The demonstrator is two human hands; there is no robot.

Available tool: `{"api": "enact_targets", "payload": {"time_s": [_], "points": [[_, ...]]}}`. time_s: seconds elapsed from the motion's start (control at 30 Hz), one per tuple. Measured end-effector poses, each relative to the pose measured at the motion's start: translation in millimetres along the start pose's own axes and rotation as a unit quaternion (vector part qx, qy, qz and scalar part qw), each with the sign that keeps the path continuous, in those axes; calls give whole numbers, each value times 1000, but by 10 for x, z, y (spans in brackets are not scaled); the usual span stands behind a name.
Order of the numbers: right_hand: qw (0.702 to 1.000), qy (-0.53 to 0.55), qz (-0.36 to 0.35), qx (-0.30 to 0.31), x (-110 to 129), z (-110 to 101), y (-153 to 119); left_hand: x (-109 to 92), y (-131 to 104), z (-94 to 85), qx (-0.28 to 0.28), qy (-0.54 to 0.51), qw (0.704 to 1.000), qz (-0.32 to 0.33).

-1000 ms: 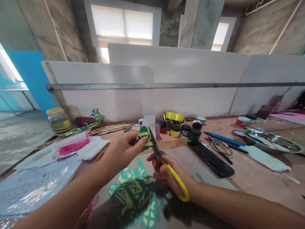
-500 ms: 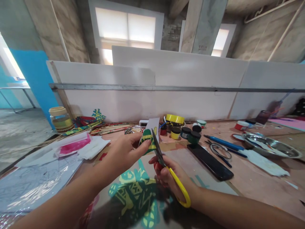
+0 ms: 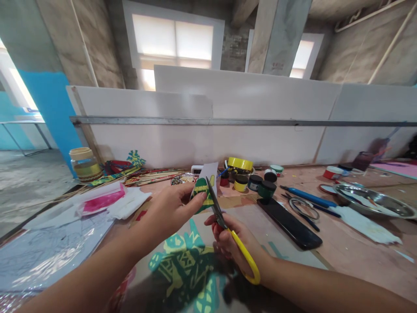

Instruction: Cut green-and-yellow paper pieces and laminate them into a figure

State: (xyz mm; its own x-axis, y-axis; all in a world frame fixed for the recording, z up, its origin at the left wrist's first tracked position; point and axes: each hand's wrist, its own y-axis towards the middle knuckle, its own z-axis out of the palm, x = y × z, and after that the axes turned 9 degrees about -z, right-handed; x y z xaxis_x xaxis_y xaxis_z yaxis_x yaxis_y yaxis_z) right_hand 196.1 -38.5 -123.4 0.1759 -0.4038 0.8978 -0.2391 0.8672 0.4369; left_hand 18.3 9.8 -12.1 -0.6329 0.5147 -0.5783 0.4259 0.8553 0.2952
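My left hand [image 3: 172, 206] pinches a green piece with yellow bands [image 3: 201, 188], thumb in front and fingers behind. Yellow-handled scissors [image 3: 245, 256] are in my right hand [image 3: 236, 237], their blades pointing up and left along the right edge of the piece. The blades look slightly apart. A pale paper strip [image 3: 211, 170] rises behind the blades. Below both hands a green and yellow painted figure [image 3: 185, 256] lies on a grey sheet [image 3: 241, 211], partly in shadow.
Paint jars [image 3: 241, 183] stand behind my hands. To the right lie a black phone [image 3: 288, 224], a blue pen-like tool [image 3: 306, 195] and a metal dish [image 3: 374, 201]. At left are plastic-covered drawings [image 3: 48, 248], pink-stained paper [image 3: 104, 200] and a lidded jar [image 3: 85, 165].
The view has shifted slightly. Both hands keep nearly the same pose, with the scissors still against the green piece.
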Motion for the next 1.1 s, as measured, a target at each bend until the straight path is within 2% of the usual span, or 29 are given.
{"api": "enact_targets", "payload": {"time_s": [0.47,0.77,1.1], "points": [[999,8,44,-16,37,2,22,3,6,4,4,-17,1000,13],[999,13,27,-43,29,46,23,4,14,21,9,-37,999,7],[999,-16,11,-41,7,43,15,-19,10,15,15,-40,999,9]]}}
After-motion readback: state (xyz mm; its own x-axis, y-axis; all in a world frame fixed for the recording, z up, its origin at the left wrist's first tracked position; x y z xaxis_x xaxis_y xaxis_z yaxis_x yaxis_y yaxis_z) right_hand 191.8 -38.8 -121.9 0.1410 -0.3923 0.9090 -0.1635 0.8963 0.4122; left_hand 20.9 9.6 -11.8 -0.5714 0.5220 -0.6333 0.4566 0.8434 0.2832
